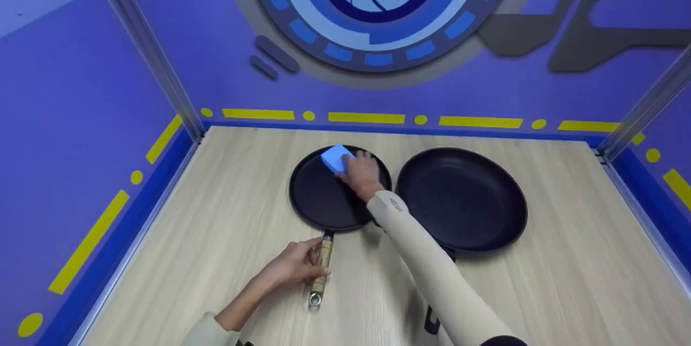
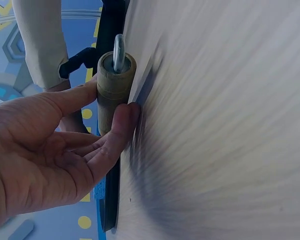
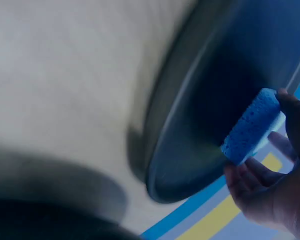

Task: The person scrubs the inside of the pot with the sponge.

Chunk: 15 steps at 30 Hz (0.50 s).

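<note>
A shallow flat black pan (image 1: 318, 195) lies on the table, its wooden handle (image 1: 324, 259) pointing toward the person. The left hand (image 1: 294, 264) grips that handle between thumb and fingers; in the left wrist view the handle's end with its metal ring (image 2: 119, 52) faces the camera. The right hand (image 1: 363, 172) pinches a blue sponge (image 1: 337, 158) over the far part of the pan. Up close in the right wrist view, the sponge (image 3: 251, 125) is held between thumb and fingers against the pan's inner surface.
A larger, deeper black frying pan (image 1: 461, 200) stands just right of the flat pan. Its dark handle (image 1: 432, 320) runs toward the near edge, partly under the right forearm (image 1: 437, 270). Blue panelled walls (image 1: 81, 119) enclose the wooden table (image 1: 216, 200) at the back and sides.
</note>
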Available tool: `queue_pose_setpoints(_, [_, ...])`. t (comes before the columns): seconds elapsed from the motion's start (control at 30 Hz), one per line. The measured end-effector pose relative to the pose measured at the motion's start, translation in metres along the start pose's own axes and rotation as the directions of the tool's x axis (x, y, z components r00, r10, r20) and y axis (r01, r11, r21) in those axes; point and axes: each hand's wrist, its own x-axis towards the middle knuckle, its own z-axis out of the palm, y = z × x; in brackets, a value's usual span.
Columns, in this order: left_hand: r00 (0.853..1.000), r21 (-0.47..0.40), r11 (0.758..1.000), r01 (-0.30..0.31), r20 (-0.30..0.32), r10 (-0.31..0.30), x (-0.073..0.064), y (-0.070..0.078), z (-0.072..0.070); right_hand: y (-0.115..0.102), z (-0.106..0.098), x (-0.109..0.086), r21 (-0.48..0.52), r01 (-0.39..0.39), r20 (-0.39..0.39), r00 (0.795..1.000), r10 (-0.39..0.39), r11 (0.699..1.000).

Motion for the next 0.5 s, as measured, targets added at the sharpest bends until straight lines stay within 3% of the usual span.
queue_pose_setpoints(0.1, [1.0, 0.003, 1.0, -0.013, 0.01, 0.013, 0.002, 0.001, 0.004, 0.016, -0.003, -0.009, -0.009, -0.038, 0.035, 0.999, 0.039, 0.999])
queue_pose_setpoints(0.27, [1.0, 0.006, 1.0, -0.02, 0.003, 0.019, 0.0, 0.001, 0.005, 0.024, -0.018, -0.026, 0.002, 0.06, 0.135, 0.989, -0.059, 0.998])
queue_pose_setpoints(0.37, [1.0, 0.021, 1.0, -0.011, -0.015, 0.011, -0.004, 0.002, 0.003, 0.022, -0.032, -0.036, 0.049, 0.142, 0.206, 0.967, -0.149, 0.989])
queue_pose_setpoints(0.5, [1.0, 0.068, 0.998, 0.002, -0.021, -0.001, -0.009, 0.002, 0.008, 0.018, -0.042, -0.055, 0.105, 0.205, 0.31, 0.923, -0.228, 0.973])
